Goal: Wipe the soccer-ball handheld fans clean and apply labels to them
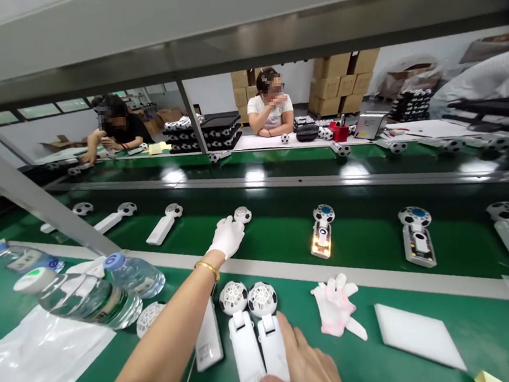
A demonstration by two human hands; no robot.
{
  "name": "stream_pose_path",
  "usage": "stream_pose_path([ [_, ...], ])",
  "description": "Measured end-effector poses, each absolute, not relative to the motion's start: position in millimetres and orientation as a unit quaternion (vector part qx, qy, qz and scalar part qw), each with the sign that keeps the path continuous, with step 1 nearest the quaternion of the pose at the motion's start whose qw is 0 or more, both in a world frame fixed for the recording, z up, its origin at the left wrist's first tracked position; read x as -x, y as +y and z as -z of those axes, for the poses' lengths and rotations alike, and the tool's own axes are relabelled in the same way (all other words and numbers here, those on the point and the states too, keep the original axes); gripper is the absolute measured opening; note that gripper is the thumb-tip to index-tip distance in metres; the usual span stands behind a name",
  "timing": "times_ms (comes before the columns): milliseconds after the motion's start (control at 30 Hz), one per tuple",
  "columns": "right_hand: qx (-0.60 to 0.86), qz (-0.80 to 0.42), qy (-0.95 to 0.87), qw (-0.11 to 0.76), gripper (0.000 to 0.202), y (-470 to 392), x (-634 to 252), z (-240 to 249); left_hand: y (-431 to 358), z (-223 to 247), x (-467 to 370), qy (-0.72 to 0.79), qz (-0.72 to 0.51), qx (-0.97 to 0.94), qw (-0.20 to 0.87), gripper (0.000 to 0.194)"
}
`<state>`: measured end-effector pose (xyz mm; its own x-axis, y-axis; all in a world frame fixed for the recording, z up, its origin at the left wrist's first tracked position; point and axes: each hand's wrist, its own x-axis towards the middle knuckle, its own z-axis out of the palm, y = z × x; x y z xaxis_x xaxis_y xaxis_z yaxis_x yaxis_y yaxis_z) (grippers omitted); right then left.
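Fan (243,215) mid-frame meets my left grip (228,236), closure unclear; lower centre, my right grip (309,364) clasps another fan (273,343); likely transfer at the belt (280,236), next needing firm hold.

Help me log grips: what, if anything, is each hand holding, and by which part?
The right hand holds a ball-topped device by its white handle. The gloved left hand is at another device; any grip is hidden.

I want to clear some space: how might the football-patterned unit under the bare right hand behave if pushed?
The football-patterned unit would likely slide rather than roll, given its long handle. Its casing looks hard and smooth, so probably stiff and slightly slippery. The thin-ribbed grille may be its fragile part.
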<state>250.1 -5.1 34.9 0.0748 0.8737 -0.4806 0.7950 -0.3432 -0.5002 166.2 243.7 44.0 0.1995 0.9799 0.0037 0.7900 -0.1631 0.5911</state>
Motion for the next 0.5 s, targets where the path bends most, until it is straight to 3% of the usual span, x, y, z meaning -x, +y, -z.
stream_pose_path([
  [167, 0.729, -0.383, -0.562, 0.079, 0.077, 3.2, -250.2, -37.0, 171.6, -70.4, -129.6, 0.544, -0.258, -0.724, 0.337, 0.057],
  [233, 0.732, -0.384, -0.556, 0.095, 0.068, 6.4, -252.9, -34.0, 135.8, -73.5, -113.6, 0.514, -0.272, -0.682, 0.444, 0.055],
  [400, 0.733, -0.433, -0.499, 0.163, 0.038, 7.7, -262.1, -25.1, 55.9, -52.6, -95.6, 0.49, -0.219, -0.56, 0.631, 0.058],
  [500, 0.728, -0.444, -0.481, 0.204, 0.024, 5.1, -267.6, -22.1, 26.8, -35.7, -98.7, 0.471, -0.215, -0.518, 0.681, 0.068],
])
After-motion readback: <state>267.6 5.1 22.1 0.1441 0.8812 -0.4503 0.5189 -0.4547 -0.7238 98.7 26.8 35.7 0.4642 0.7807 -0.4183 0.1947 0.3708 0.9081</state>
